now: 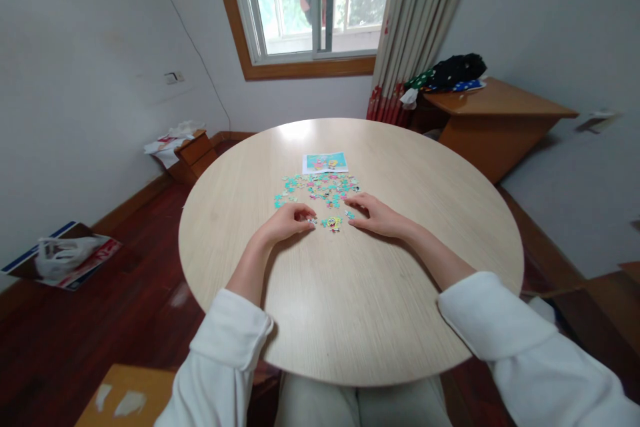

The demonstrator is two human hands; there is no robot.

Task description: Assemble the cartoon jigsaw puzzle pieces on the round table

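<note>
Fingers (354,199) bent and parted on both sides of a small joined patch (333,223) of jigsaw

Bent over the table (320,320), the left hand (285,221) had its fingers curled toward its thumb, with only a narrow space left at the tips. A small pale loose piece (312,221) showed just there; whether the tips pinched it or merely rested beside it, I could not tell. On the other side, the right hand (375,215) was held wider: its fingers reached forward, well parted from the thumb, and a little turquoise piece (349,214) lay by the gap between them. Its foremost fingertip came to the border of the scattered pieces (327,188), though contact there was too small to make out.

Between the two hands lay the joined patch, mostly yellow with a cartoon face and some turquoise at its left side. It sat a little left of midway between the table's left and right edges, and well in from the near edge. Beyond it, toward the far edge, the scattered pieces spread in a loose band of turquoise, pink and pale yellow, straggling toward the left edge. Past that band, nearer still to the far edge, a printed picture (325,163) lay flat, showing cartoon figures on a turquoise ground.
</note>
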